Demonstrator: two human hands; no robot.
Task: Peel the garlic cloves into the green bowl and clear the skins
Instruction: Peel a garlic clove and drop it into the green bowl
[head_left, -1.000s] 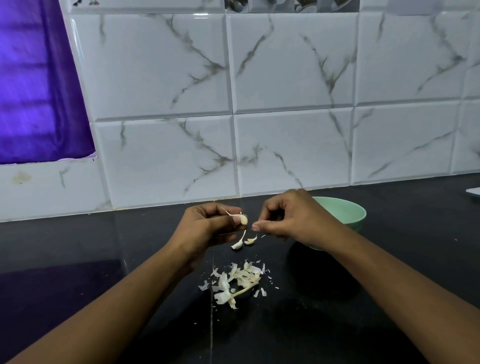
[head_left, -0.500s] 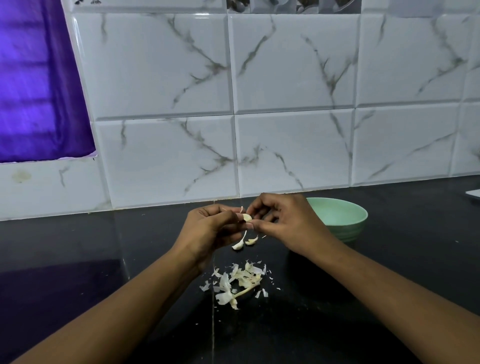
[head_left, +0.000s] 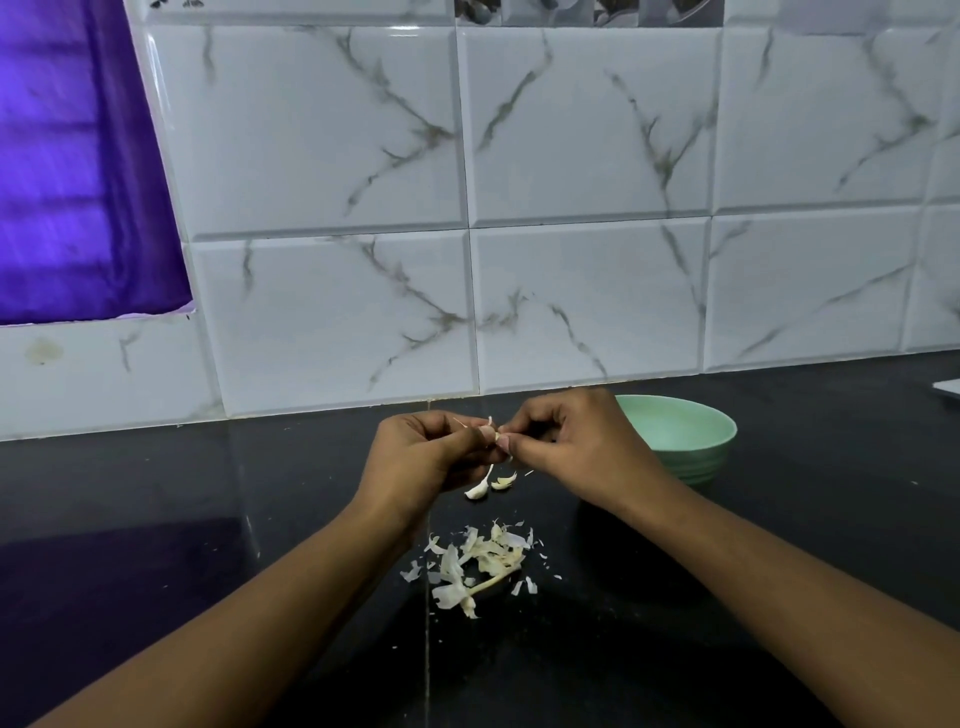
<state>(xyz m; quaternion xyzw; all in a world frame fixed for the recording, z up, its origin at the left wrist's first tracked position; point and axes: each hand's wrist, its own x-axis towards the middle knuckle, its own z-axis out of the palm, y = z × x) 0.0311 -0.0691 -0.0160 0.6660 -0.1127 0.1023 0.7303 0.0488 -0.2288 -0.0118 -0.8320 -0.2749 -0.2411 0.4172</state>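
Above the black counter, my left hand (head_left: 426, 457) pinches a small garlic clove (head_left: 492, 432) between thumb and fingers. My right hand (head_left: 569, 447) meets it from the right and pinches the same clove at its skin; most of the clove is hidden by the fingertips. Two unpeeled cloves (head_left: 479, 491) (head_left: 504, 482) lie on the counter just below the hands. A heap of white garlic skins (head_left: 480, 564) with a stem lies nearer to me. The green bowl (head_left: 691, 436) stands behind my right hand; its inside is mostly hidden.
The black counter (head_left: 208, 519) runs back to a white marble-patterned tile wall (head_left: 571, 260). A purple curtain (head_left: 67, 182) hangs at the upper left. The corner of a white object (head_left: 948, 387) shows at the right edge.
My right hand has moved left to meet my left hand and now pinches the clove with it. Both hands sit slightly higher over the counter.
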